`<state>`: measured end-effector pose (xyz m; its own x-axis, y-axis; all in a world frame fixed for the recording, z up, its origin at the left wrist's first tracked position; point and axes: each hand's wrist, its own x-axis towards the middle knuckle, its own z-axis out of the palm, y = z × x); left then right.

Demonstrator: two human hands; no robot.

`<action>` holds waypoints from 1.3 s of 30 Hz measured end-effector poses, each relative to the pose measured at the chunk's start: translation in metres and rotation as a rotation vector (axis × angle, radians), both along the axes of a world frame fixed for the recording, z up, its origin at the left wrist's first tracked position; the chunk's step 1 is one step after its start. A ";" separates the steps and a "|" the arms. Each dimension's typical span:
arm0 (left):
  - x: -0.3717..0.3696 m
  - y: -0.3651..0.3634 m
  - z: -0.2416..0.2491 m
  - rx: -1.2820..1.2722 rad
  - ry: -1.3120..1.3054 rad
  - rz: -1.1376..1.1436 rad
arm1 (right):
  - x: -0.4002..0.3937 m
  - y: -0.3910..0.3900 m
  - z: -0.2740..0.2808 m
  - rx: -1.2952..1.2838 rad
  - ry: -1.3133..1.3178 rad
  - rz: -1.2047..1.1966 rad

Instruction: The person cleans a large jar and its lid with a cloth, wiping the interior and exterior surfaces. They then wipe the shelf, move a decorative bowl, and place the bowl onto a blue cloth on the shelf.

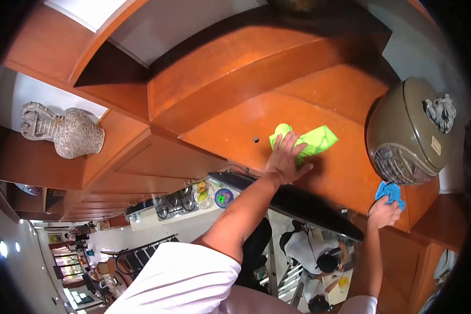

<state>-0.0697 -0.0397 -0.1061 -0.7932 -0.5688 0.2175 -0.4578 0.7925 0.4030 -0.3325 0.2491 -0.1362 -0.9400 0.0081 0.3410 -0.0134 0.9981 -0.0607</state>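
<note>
My left hand (285, 159) lies with spread fingers on a bright yellow-green cloth (316, 141), pressing it against the orange-brown wooden shelf (235, 131). Farther right, my right hand (384, 212) has its fingers closed around a blue cloth (391, 192) at the shelf's front edge. Just above the blue cloth stands a large olive-brown lidded jar (397, 131) with a carved band and a figure on its lid. A small dark hole (256, 140) shows in the wood left of my left hand.
A patterned grey jug (78, 133) stands in a niche at the left. Below are a stove (177, 204), a fruit bowl (202, 193), a ladder (293, 280) and two people, one in a white shirt (306, 251). A dark glossy panel (314, 212) runs beneath the shelf.
</note>
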 end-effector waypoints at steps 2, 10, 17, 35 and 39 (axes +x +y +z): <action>0.001 0.001 0.000 -0.015 0.018 0.004 | 0.005 -0.004 0.008 -0.010 0.010 -0.001; 0.003 0.001 0.000 0.057 -0.008 0.004 | -0.003 0.002 0.003 0.097 -0.067 -0.034; 0.005 0.002 -0.015 0.112 0.126 0.010 | -0.020 0.012 -0.012 0.154 0.034 -0.052; 0.021 0.003 0.008 -0.077 0.147 0.136 | -0.093 0.020 -0.095 0.340 0.273 0.228; 0.020 0.004 0.004 -0.135 0.051 0.139 | -0.098 0.018 -0.090 0.358 0.301 0.258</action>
<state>-0.0498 -0.0356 -0.1020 -0.6947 -0.6353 0.3372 -0.5485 0.7712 0.3231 -0.4305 0.2669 -0.2263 -0.7561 -0.3768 0.5351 -0.2256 0.9176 0.3274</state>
